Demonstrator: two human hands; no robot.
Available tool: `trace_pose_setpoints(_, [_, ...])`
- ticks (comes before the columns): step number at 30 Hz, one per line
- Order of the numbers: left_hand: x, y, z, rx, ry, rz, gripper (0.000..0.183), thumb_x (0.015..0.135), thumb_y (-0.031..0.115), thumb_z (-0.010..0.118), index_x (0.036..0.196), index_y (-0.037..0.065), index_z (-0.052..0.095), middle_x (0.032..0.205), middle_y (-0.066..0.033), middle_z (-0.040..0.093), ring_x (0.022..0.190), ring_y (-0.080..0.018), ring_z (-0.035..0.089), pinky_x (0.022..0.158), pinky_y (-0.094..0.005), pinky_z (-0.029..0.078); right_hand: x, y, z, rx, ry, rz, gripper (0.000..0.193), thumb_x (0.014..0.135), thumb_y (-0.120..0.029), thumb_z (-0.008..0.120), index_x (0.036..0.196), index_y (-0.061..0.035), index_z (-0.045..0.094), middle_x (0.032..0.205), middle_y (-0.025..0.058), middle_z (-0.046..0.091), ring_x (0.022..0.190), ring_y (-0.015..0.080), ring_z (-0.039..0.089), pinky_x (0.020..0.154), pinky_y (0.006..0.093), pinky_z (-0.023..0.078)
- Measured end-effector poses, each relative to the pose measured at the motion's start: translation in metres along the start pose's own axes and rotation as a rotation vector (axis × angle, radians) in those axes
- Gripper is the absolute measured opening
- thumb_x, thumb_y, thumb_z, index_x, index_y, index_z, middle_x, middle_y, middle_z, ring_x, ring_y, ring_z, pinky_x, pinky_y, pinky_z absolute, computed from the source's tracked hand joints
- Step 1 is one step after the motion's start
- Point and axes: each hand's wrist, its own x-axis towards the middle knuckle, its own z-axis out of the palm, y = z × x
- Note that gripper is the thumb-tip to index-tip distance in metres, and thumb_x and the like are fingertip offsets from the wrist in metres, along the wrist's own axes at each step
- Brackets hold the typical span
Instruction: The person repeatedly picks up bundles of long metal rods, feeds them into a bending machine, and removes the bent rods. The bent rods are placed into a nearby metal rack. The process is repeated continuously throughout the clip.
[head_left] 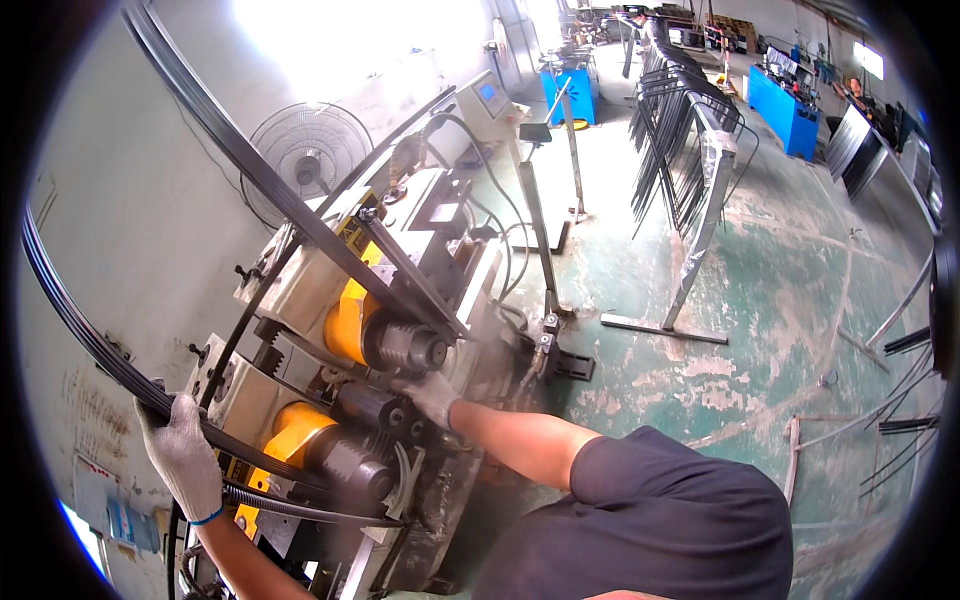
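My left hand, in a pale knit work glove, is wrapped around a bundle of long dark metal strips that curves down from the upper left. The bundle runs into a bending machine beside the lower steel roller. My right hand, also gloved, reaches between the upper steel roller and a small dark roller. Its fingers look stretched out toward the machine, with the tips partly hidden. Yellow brackets sit behind the rollers. A second dark bundle slants down to the upper roller.
A wall fan stands behind the machine, near a control box with a small screen. Farther right, a metal rack carries many bent dark rods. Blue machines stand at the back, and more rods lie at the right.
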Motion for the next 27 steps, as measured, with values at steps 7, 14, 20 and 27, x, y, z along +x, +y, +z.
trace_pose_setpoints(7, [0.000,0.001,-0.001,-0.061,-0.028,-0.051,0.033,0.100,0.009,0.060,0.130,-0.004,0.054,0.097,-0.0047,0.057,0.082,-0.0123,0.054,0.079,-0.0276,0.048,-0.001,-0.005,0.001,0.014,-0.002,0.028,0.041,0.093,-0.018,0.072,0.127,0.0031,0.066,0.110,0.0110,0.072,0.096,0.0174,0.066,0.086,0.0356,0.055])
trace_pose_setpoints(14, [-0.003,0.004,0.000,-0.026,-0.008,-0.057,0.035,0.100,0.010,0.060,0.131,-0.004,0.054,0.098,-0.0047,0.057,0.082,-0.0120,0.054,0.078,-0.0275,0.049,0.008,0.013,-0.001,-0.013,-0.028,-0.095,0.043,0.091,-0.017,0.073,0.129,0.0019,0.064,0.114,0.0101,0.071,0.100,0.0177,0.065,0.088,0.0360,0.054])
trace_pose_setpoints(20, [-0.002,0.002,-0.001,-0.060,-0.024,-0.088,0.035,0.100,0.010,0.061,0.131,-0.004,0.054,0.099,-0.0043,0.057,0.082,-0.0121,0.055,0.078,-0.0274,0.049,0.006,0.009,-0.001,-0.035,-0.037,-0.110,0.044,0.090,-0.017,0.074,0.129,0.0020,0.064,0.114,0.0101,0.071,0.100,0.0184,0.065,0.089,0.0362,0.053])
trace_pose_setpoints(27, [0.003,-0.005,-0.003,-0.124,-0.049,-0.054,0.033,0.099,0.010,0.064,0.128,-0.004,0.056,0.098,-0.0047,0.058,0.082,-0.0118,0.057,0.076,-0.0274,0.051,0.022,0.036,-0.001,-0.115,0.003,-0.076,0.043,0.090,-0.016,0.073,0.128,0.0021,0.064,0.114,0.0099,0.071,0.100,0.0189,0.064,0.091,0.0364,0.052])
